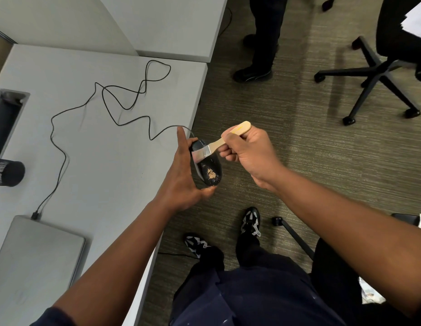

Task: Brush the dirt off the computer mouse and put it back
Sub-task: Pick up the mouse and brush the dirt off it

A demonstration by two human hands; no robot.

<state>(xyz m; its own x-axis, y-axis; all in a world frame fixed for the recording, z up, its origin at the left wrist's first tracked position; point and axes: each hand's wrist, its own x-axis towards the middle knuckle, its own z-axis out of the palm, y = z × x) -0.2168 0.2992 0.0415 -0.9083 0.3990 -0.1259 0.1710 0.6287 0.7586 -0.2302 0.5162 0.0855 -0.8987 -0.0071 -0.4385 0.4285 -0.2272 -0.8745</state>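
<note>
My left hand (182,175) holds a black wired computer mouse (210,169) just past the desk's right edge, over the carpet. A patch of tan dirt sits on the mouse's near end. My right hand (248,152) grips the wooden handle of a small paintbrush (220,143). Its bristles rest on the mouse's far half. The mouse's black cable (103,95) loops across the grey desk (110,161) to a closed laptop (35,252).
A dark cylinder (7,172) lies at the desk's left edge beside a cable slot (7,114). A person's legs and shoes (254,71) stand on the carpet ahead. An office chair base (374,76) stands at the right. My own feet are below the hands.
</note>
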